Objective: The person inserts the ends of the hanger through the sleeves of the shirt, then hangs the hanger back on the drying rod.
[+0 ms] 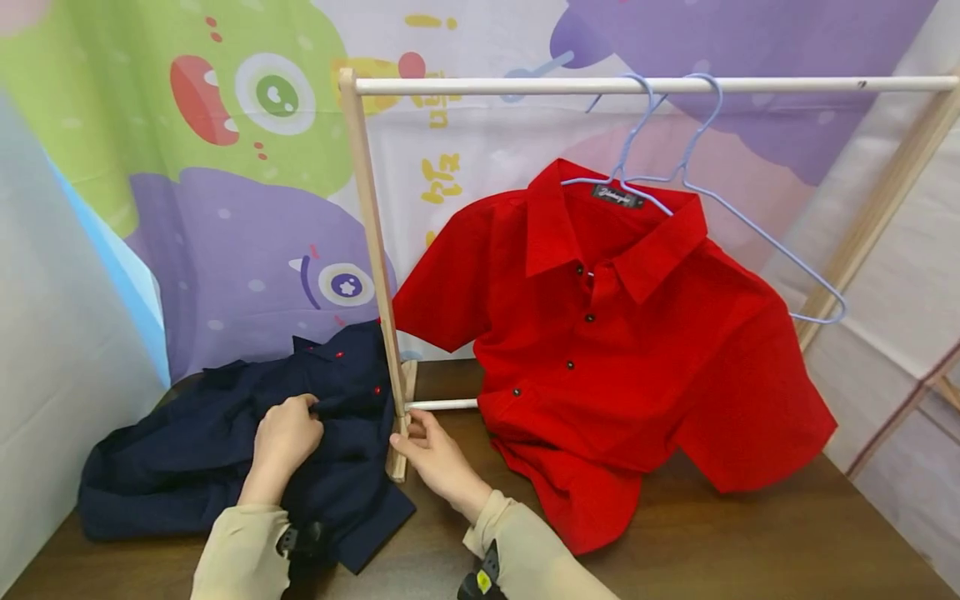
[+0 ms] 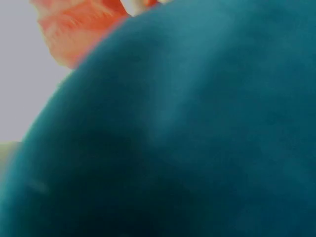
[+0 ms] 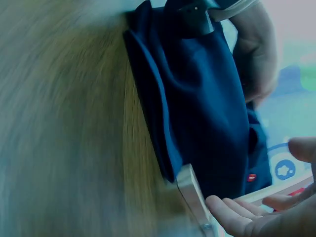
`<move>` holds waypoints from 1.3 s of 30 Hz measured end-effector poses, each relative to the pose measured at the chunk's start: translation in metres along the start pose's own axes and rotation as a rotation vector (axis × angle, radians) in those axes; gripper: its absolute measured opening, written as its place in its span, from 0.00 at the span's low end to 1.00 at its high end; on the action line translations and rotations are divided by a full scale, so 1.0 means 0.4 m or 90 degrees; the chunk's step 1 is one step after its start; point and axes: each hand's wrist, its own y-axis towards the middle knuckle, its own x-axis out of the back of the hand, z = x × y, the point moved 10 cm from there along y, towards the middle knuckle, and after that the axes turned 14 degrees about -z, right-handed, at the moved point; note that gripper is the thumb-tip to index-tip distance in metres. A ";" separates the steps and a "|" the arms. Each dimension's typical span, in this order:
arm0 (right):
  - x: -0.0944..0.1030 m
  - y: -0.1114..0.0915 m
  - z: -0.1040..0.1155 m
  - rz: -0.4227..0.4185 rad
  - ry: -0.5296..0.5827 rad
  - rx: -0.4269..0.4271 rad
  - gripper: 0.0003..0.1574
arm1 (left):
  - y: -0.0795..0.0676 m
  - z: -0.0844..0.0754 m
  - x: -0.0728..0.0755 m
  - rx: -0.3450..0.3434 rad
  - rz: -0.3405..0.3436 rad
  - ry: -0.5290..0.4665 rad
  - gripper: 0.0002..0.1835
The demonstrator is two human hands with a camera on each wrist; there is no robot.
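Note:
A navy blue shirt [image 1: 187, 442] with red buttons lies rumpled on the left of the table. My left hand [image 1: 288, 437] grips its front, fingers curled into the cloth; the fingertips are hidden. Dark cloth fills most of the left wrist view, blurred. At the lower left of a wooden clothes rack [image 1: 367, 208], my right hand [image 1: 442, 458] is beside the post's base. In the right wrist view the fingers of that right hand [image 3: 266, 217] look nearly straight, close to the rack's foot [image 3: 193, 195]. A red short-sleeved shirt [image 1: 600, 350] hangs from the rack on a blue hanger [image 1: 626, 158].
A second blue hanger [image 1: 765, 242] hangs on the white top rail [image 1: 487, 86], right of the first. The red shirt's hem rests on the brown wooden table [image 1: 720, 542]. A cartoon-print curtain [image 1: 247, 192] stands behind. A white lower bar [image 1: 442, 405] joins the rack's foot.

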 end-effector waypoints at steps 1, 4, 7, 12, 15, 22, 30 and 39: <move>-0.004 0.002 -0.009 -0.002 0.030 -0.024 0.36 | -0.001 -0.018 0.015 -0.015 -0.021 0.000 0.13; -0.016 0.007 -0.034 -0.004 0.113 -0.092 0.40 | -0.007 -0.070 0.051 -0.048 -0.063 -0.016 0.11; -0.024 0.008 -0.055 0.000 0.168 -0.151 0.44 | -0.019 -0.111 0.067 -0.065 -0.058 -0.050 0.11; -0.028 0.003 -0.075 0.016 0.212 -0.232 0.50 | -0.050 -0.177 0.081 -0.114 -0.050 -0.086 0.08; -0.039 -0.004 -0.071 0.050 0.220 -0.244 0.52 | -0.075 -0.211 0.089 -0.133 -0.040 -0.101 0.05; -0.055 -0.024 -0.033 0.137 0.297 -0.254 0.50 | -0.140 -0.303 0.116 -0.210 -0.046 -0.143 0.06; -0.066 -0.056 0.067 0.317 0.533 -0.299 0.20 | -0.204 -0.381 0.098 -0.295 0.086 -0.204 0.05; 0.007 -0.030 0.065 0.152 0.408 -0.199 0.09 | -0.209 -0.383 0.123 -0.244 0.072 -0.206 0.06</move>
